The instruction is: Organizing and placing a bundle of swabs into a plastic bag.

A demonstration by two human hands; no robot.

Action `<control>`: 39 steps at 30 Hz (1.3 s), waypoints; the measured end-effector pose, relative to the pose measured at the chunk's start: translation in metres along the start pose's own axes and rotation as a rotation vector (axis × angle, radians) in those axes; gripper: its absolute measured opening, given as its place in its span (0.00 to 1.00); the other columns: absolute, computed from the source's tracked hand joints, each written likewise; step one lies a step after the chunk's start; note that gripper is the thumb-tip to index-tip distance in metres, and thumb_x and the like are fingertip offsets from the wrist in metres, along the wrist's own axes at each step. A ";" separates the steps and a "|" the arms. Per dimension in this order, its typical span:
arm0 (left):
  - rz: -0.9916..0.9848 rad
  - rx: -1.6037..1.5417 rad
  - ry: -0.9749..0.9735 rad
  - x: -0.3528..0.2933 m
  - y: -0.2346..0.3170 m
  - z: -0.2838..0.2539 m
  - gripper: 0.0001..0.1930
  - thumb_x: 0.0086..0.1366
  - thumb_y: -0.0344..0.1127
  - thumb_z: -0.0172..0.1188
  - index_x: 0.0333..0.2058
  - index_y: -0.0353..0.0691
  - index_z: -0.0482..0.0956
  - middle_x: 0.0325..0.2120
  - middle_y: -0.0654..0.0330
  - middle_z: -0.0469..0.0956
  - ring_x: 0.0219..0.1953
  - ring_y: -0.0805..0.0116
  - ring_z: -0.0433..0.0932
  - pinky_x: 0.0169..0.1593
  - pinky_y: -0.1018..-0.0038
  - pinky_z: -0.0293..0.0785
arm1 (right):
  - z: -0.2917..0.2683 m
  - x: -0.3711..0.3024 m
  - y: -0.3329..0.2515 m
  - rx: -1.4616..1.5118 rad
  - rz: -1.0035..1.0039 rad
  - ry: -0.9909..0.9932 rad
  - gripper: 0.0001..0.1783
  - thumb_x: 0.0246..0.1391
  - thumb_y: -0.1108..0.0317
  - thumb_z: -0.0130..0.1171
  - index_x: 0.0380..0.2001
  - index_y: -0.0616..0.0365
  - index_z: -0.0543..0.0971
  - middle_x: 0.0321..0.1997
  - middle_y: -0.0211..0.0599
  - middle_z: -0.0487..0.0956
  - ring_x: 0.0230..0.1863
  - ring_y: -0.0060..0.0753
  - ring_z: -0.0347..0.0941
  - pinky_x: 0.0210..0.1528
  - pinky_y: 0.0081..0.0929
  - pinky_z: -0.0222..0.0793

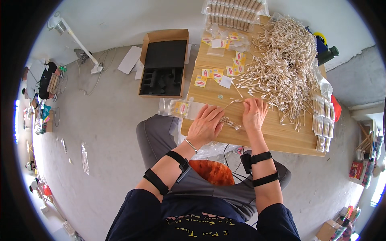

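Note:
Over the wooden table's near edge, my left hand point(207, 125) is closed on a small bunch of cotton swabs point(231, 123), whose tips stick out past the thumb. To its right my right hand point(254, 114) is pinched on a cotton swab point(237, 100) reaching left toward the other hand. Its fingertips are partly hidden. A clear packet of swabs point(179, 107) with a yellow label lies left of my left hand, overhanging the edge. A large heap of loose cotton swabs point(285, 60) covers the table's right half.
Yellow and white label cards point(213, 74) lie on the wooden table point(257, 140). Filled swab packets point(233, 14) are stacked at the back, with more packets point(323, 118) at the right edge. On the floor, an open cardboard box point(163, 62) with black foam stands left of the table.

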State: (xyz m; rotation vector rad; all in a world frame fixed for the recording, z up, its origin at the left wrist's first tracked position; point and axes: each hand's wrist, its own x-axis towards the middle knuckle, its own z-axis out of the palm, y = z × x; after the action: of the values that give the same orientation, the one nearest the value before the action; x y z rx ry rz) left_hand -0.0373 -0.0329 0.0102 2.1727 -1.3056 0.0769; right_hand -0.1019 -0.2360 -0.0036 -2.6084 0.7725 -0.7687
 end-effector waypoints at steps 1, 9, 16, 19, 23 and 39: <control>0.001 -0.012 -0.006 -0.001 0.000 0.000 0.23 0.62 0.35 0.62 0.55 0.37 0.75 0.56 0.57 0.72 0.62 0.56 0.68 0.72 0.56 0.57 | -0.002 0.001 0.004 0.005 0.005 -0.016 0.05 0.53 0.67 0.66 0.35 0.46 0.81 0.43 0.29 0.75 0.51 0.45 0.68 0.54 0.45 0.62; -0.067 -0.059 0.003 -0.001 0.001 -0.002 0.27 0.61 0.36 0.63 0.59 0.34 0.70 0.57 0.52 0.71 0.63 0.50 0.66 0.72 0.55 0.57 | -0.020 -0.008 -0.001 0.086 -0.110 -0.134 0.05 0.50 0.68 0.68 0.32 0.45 0.83 0.41 0.27 0.75 0.51 0.43 0.68 0.54 0.44 0.60; -0.114 -0.051 -0.024 0.002 0.003 -0.003 0.30 0.63 0.37 0.62 0.62 0.35 0.67 0.61 0.50 0.69 0.66 0.50 0.63 0.71 0.56 0.57 | -0.010 -0.026 -0.035 0.176 -0.195 -0.171 0.11 0.48 0.70 0.67 0.38 0.46 0.84 0.43 0.28 0.77 0.51 0.43 0.70 0.56 0.45 0.60; -0.069 0.033 -0.050 0.003 0.003 -0.004 0.30 0.64 0.37 0.60 0.64 0.38 0.66 0.63 0.51 0.68 0.68 0.53 0.62 0.72 0.57 0.55 | -0.012 -0.029 -0.027 0.148 -0.178 -0.126 0.14 0.49 0.73 0.65 0.41 0.47 0.84 0.47 0.28 0.78 0.53 0.43 0.70 0.59 0.45 0.59; 0.007 0.098 -0.083 0.001 -0.002 0.001 0.29 0.66 0.38 0.58 0.65 0.41 0.66 0.65 0.54 0.67 0.70 0.57 0.60 0.73 0.58 0.53 | -0.023 -0.025 0.008 0.064 -0.194 -0.055 0.15 0.50 0.75 0.62 0.42 0.49 0.84 0.50 0.28 0.78 0.55 0.43 0.69 0.63 0.45 0.58; -0.075 -0.041 -0.085 0.004 0.002 -0.007 0.30 0.65 0.36 0.60 0.65 0.40 0.65 0.60 0.54 0.72 0.67 0.57 0.65 0.73 0.57 0.54 | -0.018 -0.033 -0.035 0.201 -0.248 -0.194 0.22 0.48 0.82 0.58 0.48 0.54 0.81 0.49 0.35 0.78 0.52 0.47 0.71 0.54 0.43 0.64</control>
State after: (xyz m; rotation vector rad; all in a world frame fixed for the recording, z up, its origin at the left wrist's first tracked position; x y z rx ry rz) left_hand -0.0357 -0.0330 0.0180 2.2091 -1.2589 -0.0716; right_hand -0.1216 -0.1916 0.0129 -2.5721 0.3043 -0.6095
